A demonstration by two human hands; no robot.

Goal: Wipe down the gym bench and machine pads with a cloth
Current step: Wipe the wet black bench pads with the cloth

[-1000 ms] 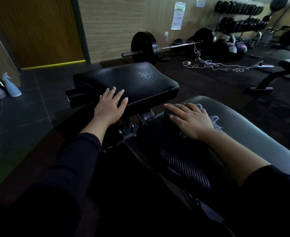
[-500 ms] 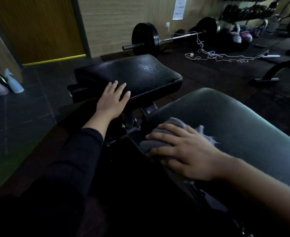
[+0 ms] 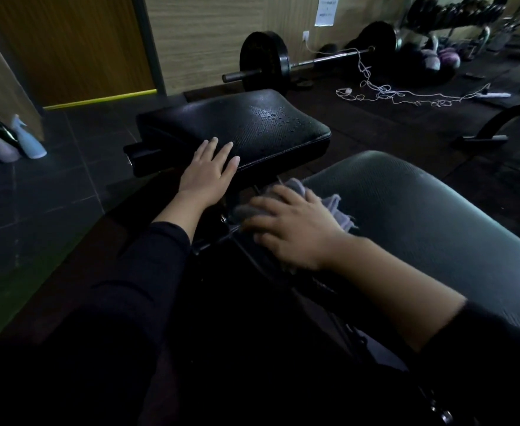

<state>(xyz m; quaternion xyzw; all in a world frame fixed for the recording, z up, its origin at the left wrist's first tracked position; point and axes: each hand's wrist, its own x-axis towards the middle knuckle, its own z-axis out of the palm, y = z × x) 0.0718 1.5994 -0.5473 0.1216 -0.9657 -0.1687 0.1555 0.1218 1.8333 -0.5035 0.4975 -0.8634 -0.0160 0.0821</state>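
The left hand lies flat, fingers straight and together, on the near edge of the black seat pad, holding nothing. Droplets of liquid sit on the seat pad's far right portion; the rest of its surface reads dry or is too dark to judge. The right hand presses down on a grey cloth at the near-left end of the long back pad, close to the gap between the two pads. Its fingers are spread and slightly bent over the bunched fabric; the hand is blurred, and whether the fingers actually pinch the cloth or merely press it cannot be told. Frayed cloth edges stick out beyond the knuckles onto the back pad. Both forearms wear dark sleeves, the right one pushed up. Beneath the pads, the bench frame is largely lost in shadow. On the floor behind stands a loaded barbell, with a tangled white cord beside it. Two spray bottles stand at the left by the wall. A dumbbell rack is against the far wall, upper right.
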